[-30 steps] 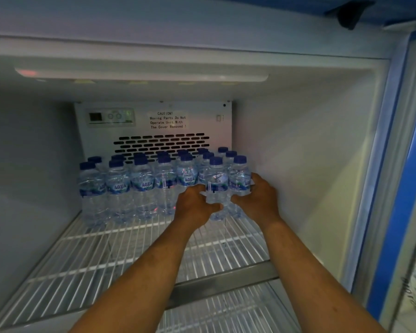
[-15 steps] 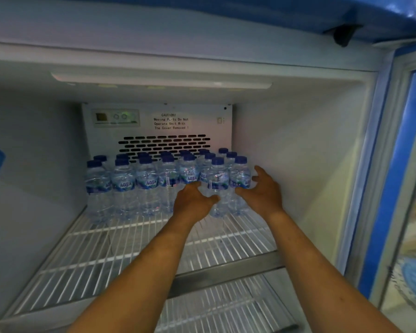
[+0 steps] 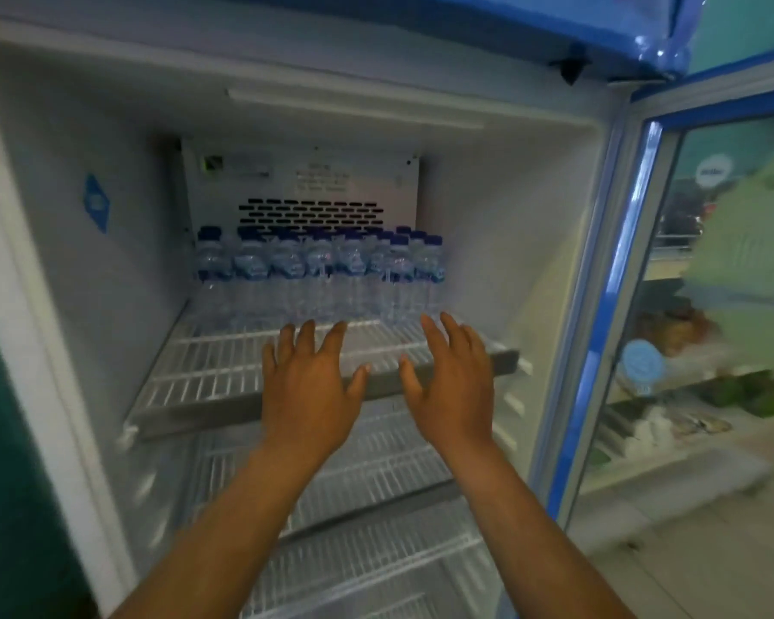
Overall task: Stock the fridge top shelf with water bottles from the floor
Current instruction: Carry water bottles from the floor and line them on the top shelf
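Two bare hands, left hand [image 3: 307,386] and right hand [image 3: 454,382], hover spread wide, gripping nothing. Blurry clear blue-capped water bottles [image 3: 318,270] crowd the white wire top shelf [image 3: 211,364]; can't count them.

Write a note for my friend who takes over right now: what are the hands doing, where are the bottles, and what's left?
Left hand: open, empty, over the front of the top shelf.
Right hand: open, empty, beside it.
Water bottles: standing upright in rows at the back of the top shelf, by the vent panel.
Done: back rows stocked.
Left: the shelf's front part is bare; fetch more bottles from the floor, which is out of view.
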Tool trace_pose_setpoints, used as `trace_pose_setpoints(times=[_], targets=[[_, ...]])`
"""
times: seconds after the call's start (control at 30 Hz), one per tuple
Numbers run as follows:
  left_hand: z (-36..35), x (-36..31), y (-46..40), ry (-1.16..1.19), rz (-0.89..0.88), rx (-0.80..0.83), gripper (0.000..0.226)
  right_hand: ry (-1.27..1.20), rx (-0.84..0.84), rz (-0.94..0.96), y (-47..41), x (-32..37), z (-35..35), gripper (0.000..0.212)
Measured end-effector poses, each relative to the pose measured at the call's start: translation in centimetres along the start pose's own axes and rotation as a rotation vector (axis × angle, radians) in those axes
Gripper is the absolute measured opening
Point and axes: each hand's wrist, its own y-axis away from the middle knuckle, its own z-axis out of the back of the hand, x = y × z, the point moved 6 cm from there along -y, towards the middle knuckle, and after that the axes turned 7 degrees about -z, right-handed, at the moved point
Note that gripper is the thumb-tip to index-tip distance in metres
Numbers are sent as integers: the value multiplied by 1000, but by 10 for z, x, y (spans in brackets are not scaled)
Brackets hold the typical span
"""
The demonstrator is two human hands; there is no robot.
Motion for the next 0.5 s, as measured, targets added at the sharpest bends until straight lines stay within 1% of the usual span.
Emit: trace_pose_setpoints(times=[0.07,0.2,0.3,0.4,0.5], targets=[[7,2,41,-34,9,16,67,12,48,20,36,8,6,60],[34,4,120,-72,32,-29,67,-39,106,48,102,28,16,60],[53,5,182,-114,105,-25,68,-95,153,58,153,44,26,60],[70,8,251,-172,216,33,68,-127,240,90,210,59,36,59],[86,17,329,-233,307,133,66,-137,343,111,276,73,40,58]])
